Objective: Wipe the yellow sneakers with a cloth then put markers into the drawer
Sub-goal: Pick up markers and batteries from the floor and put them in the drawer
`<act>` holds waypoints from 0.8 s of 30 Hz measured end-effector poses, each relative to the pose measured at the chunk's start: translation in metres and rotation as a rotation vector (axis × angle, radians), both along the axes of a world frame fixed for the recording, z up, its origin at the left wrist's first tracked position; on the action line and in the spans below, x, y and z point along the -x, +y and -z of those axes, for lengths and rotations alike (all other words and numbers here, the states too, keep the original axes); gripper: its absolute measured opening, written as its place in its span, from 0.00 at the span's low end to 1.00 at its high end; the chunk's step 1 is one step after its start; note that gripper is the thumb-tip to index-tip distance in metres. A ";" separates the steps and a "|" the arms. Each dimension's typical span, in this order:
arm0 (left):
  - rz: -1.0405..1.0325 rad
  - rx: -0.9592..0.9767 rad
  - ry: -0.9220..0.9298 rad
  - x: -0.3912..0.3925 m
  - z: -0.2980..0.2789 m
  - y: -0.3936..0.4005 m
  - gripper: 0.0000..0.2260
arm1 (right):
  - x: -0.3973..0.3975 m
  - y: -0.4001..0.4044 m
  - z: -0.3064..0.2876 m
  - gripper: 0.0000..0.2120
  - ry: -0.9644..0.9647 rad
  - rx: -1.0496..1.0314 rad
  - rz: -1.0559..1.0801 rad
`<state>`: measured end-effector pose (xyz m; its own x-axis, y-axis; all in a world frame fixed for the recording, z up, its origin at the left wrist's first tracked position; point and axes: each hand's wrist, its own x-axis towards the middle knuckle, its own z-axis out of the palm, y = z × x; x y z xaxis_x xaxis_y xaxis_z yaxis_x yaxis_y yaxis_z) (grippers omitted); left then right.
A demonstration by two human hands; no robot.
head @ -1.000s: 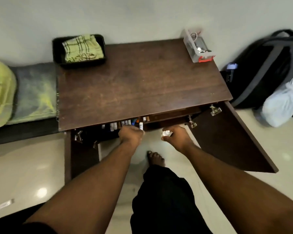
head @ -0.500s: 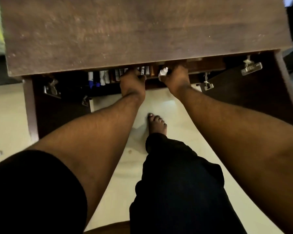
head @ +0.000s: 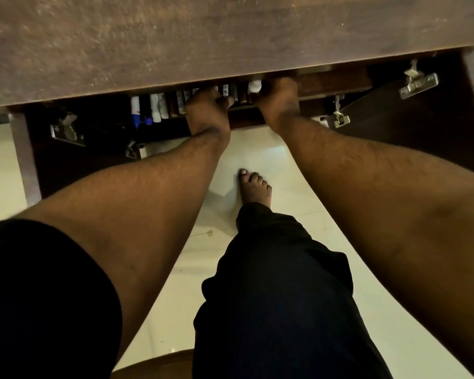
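Fingers of the left hand (head: 207, 106) are curled over markers (head: 156, 106) in the drawer (head: 337, 84) under the desk (head: 203, 36); right hand (head: 278, 101) fingers are clamped on a white marker (head: 254, 86)

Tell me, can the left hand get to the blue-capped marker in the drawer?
Probably yes. The left hand is already at the drawer, and the blue-capped marker lies in the open part just beside it, with only other markers between them.

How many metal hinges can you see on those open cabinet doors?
4: two on the left door, two on the right door. The arms may hide more.
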<state>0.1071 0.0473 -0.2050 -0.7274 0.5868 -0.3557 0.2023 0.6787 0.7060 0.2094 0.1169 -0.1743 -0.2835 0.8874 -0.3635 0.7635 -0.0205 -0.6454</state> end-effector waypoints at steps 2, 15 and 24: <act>-0.056 -0.020 -0.085 0.000 -0.010 -0.008 0.07 | -0.003 -0.005 -0.001 0.15 0.062 -0.046 0.055; 0.576 0.241 0.364 0.014 -0.168 -0.110 0.10 | -0.027 -0.076 -0.133 0.19 -0.341 -0.120 -0.458; 0.579 0.230 0.724 0.071 -0.306 -0.235 0.10 | 0.080 -0.182 -0.305 0.20 -0.350 -0.413 -0.823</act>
